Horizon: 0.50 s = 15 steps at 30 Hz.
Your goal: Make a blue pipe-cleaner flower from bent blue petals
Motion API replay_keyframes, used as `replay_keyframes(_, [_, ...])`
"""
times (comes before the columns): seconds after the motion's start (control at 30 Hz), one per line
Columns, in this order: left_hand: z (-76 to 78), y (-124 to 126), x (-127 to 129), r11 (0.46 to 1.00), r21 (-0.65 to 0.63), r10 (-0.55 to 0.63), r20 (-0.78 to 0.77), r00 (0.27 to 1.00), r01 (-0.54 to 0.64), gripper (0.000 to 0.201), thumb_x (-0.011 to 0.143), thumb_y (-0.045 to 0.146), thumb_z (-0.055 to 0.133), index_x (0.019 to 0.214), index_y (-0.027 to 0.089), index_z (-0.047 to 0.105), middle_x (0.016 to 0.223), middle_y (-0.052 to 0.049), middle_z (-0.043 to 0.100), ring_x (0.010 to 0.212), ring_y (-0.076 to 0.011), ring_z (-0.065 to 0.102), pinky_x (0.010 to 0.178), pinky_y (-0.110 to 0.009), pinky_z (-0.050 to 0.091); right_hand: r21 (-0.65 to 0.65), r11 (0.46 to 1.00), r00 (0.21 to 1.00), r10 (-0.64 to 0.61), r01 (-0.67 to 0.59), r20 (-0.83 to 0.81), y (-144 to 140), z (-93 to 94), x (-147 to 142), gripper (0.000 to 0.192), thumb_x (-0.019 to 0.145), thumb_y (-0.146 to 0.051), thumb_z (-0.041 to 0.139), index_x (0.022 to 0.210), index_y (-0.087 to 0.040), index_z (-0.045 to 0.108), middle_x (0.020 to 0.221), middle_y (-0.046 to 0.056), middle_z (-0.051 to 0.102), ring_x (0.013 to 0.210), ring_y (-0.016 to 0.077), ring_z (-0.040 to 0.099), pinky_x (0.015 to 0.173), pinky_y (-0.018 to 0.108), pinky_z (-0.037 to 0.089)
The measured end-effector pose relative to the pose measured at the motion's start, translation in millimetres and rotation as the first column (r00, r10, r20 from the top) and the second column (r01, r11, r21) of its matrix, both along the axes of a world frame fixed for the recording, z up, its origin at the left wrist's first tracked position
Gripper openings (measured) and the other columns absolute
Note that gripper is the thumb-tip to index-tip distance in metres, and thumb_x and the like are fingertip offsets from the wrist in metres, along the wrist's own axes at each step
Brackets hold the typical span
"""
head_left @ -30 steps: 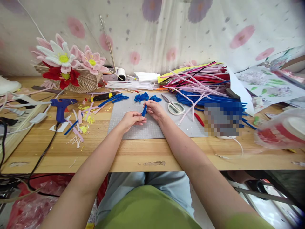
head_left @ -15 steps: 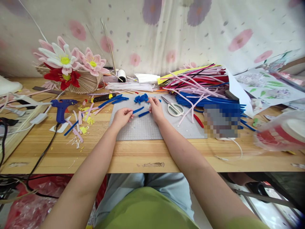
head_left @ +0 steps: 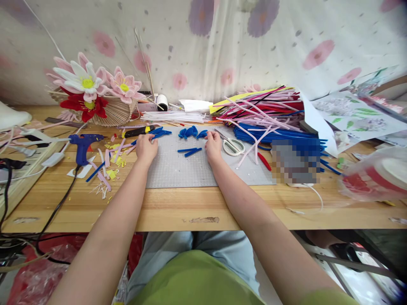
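Note:
My left hand (head_left: 146,148) is at the left edge of the grey cutting mat (head_left: 178,173), its curled fingers against a bundle of short blue pipe cleaners (head_left: 161,133). Whatever lies between those fingertips is hidden. On the mat's right half, my right hand (head_left: 213,146) pinches at the edge of a bent blue pipe cleaner (head_left: 201,134). Just left of it is a row of curled blue pieces (head_left: 188,132). Two straight blue pieces (head_left: 192,151) lie crossed between the hands. White-handled scissors (head_left: 233,147) rest beside my right hand.
A blue glue gun (head_left: 81,146) stands at left among pink and yellow scraps (head_left: 116,161). Behind are fuzzy flowers (head_left: 87,82) and a black-yellow cutter (head_left: 137,131). At right are piled pipe cleaners (head_left: 263,106) and a bagged cup (head_left: 378,173).
My left hand has let go of a short blue piece, which now lies across another, and moved left to the blue bundle. My right hand has shifted slightly right, uncovering a bent blue piece.

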State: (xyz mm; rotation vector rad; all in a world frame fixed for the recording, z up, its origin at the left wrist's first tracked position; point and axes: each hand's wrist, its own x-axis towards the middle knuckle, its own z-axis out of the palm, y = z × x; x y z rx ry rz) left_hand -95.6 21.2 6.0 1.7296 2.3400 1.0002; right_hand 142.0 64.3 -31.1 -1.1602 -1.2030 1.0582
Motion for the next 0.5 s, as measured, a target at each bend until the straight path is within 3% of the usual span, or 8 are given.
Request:
replay_keyframes(0.1, [-1.0,13,-5,0.998,-0.042,-0.047,-0.097,0.994,0.043,0.019,0.077,0.025,0.055,0.092,0.017,0.063,0.108,-0.014,0.055,0.107,-0.0293,0.049,0.093,-0.04,0.038,-0.014,0.982,0.982,-0.19,0.189,-0.022,0,-1.4,-5,0.028,0.083,-0.041,0.035,0.091,-0.018,0.05,0.081,0.002,0.059,0.059,0.009,0.05,0.055,0.02,0.037])
replay_keyframes(0.33, [-2.4,24,-9,0.989,-0.129,-0.099,-0.224,0.97,0.071,0.01,0.078,0.019,0.051,0.082,0.016,0.058,0.103,-0.017,0.056,0.108,-0.0318,0.047,0.093,-0.043,0.036,0.125,0.975,0.98,-0.192,0.183,0.057,1,-7.0,-7,0.026,0.082,-0.04,0.036,0.088,-0.018,0.049,0.083,0.003,0.057,0.067,0.0106,0.053,0.056,0.021,0.038])
replay_keyframes(0.43, [-1.8,18,-7,0.994,-0.076,-0.082,-0.137,0.987,0.072,0.011,0.081,0.019,0.047,0.085,0.015,0.056,0.101,-0.016,0.059,0.105,-0.0297,0.051,0.092,-0.043,0.036,0.083,0.972,0.973,-0.225,0.22,0.05,-1,-4.3,-8,0.023,0.081,-0.038,0.038,0.085,-0.019,0.049,0.081,0.003,0.057,0.07,0.0117,0.053,0.059,0.022,0.039])
replay_keyframes(0.5, [-2.1,12,-1,0.999,-0.001,-0.052,0.05,0.997,0.052,0.009,0.081,0.019,0.047,0.085,0.016,0.054,0.095,-0.012,0.061,0.099,-0.0252,0.055,0.09,-0.04,0.039,0.055,0.973,0.972,-0.227,0.224,0.056,-4,-0.8,-10,0.02,0.08,-0.036,0.041,0.083,-0.019,0.05,0.079,0.003,0.057,0.072,0.0125,0.053,0.063,0.023,0.041])
